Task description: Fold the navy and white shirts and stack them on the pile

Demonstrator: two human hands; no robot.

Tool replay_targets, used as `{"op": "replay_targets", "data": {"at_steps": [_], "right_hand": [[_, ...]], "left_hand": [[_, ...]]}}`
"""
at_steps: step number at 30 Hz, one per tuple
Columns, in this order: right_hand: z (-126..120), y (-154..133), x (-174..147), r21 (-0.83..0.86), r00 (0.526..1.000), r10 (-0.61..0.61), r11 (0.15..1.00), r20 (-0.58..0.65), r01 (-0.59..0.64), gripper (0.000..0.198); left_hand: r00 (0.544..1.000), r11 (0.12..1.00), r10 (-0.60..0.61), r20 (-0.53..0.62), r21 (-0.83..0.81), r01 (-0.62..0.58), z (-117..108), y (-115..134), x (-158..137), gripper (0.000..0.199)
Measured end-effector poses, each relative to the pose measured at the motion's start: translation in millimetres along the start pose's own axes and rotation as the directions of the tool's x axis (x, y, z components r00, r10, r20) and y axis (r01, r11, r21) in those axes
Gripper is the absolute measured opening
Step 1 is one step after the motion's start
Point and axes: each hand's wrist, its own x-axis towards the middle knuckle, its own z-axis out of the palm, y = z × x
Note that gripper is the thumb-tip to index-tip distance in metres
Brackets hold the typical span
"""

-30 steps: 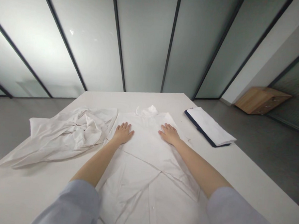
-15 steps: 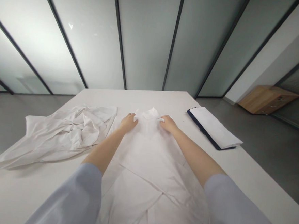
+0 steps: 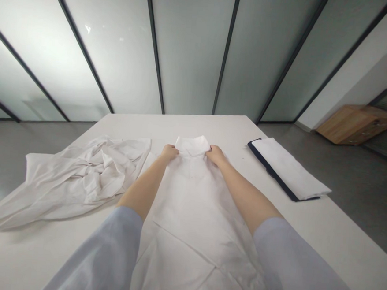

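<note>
A white shirt (image 3: 191,198) lies lengthwise before me, its collar (image 3: 191,145) at the far end and its lower part running toward me. At the left side of the collar, my left hand (image 3: 170,152) is closed on the fabric. My right hand (image 3: 216,154) pinches the collar's right side in the same way. Between the hands the collar stands up a little. Folds cross the near part of the shirt, where sleeves or layers appear to overlap.
On the left of the white table (image 3: 195,124) lies a crumpled white garment (image 3: 102,169). To the right are folded white cloths (image 3: 288,167) with a dark navy layer (image 3: 271,172) beneath. A wooden cabinet (image 3: 350,125) stands on the floor beyond. Frosted glass panels (image 3: 190,52) rise behind the table.
The collar has opened out and risen between my hands; before, it looked bunched and blurred. Both hands have moved slightly, still gripping it. The camera view has shifted a little.
</note>
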Motion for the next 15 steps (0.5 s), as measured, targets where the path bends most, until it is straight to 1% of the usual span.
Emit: {"op": "replay_targets", "data": {"at_steps": [2,4,5,7,9,11,12,14,15], "right_hand": [[-3.9,0.3,-4.9,-0.022,0.997,-0.028,0.999,-0.07,0.026,0.026],[-7.9,2.7,-14.2,-0.063,0.988,-0.088,0.995,-0.128,0.081,0.029],[-9.7,4.6,-20.0,-0.093,0.983,-0.125,0.989,-0.135,0.113,0.03],[-13.2,9.4,-32.2,-0.165,0.974,-0.207,0.968,-0.096,0.19,0.031],[-17.0,14.2,-43.0,-0.24,0.958,-0.286,0.931,-0.009,0.276,0.031],[-21.8,17.7,-50.8,-0.306,0.943,-0.325,0.893,0.068,0.33,0.03],[-24.3,18.5,-53.3,-0.332,0.938,-0.334,0.878,0.087,0.344,0.031],[-28.8,17.0,-55.9,-0.353,0.933,-0.349,0.866,0.081,0.355,0.032],[-30.2,14.7,-56.3,-0.345,0.931,-0.361,0.867,0.061,0.359,0.033]], "left_hand": [[0.999,0.999,0.038,0.008,-0.01,-0.038,-2.0,1.1,-4.0,0.027],[0.99,0.989,0.141,-0.011,0.046,-0.141,-3.6,-1.8,-12.4,0.027],[0.977,0.972,0.213,-0.027,0.111,-0.209,-4.4,-4.9,-18.0,0.027],[0.933,0.896,0.359,-0.025,0.289,-0.337,-6.4,-13.5,-30.8,0.029],[0.897,0.799,0.442,0.019,0.446,-0.403,-10.1,-21.9,-43.8,0.033],[0.882,0.719,0.464,0.083,0.547,-0.429,-15.3,-26.1,-54.8,0.034],[0.877,0.683,0.468,0.11,0.584,-0.438,-18.0,-25.6,-59.0,0.032],[0.864,0.625,0.482,0.145,0.634,-0.455,-22.2,-19.7,-64.2,0.028],[0.86,0.612,0.487,0.149,0.644,-0.458,-23.2,-14.7,-65.3,0.028]]}}
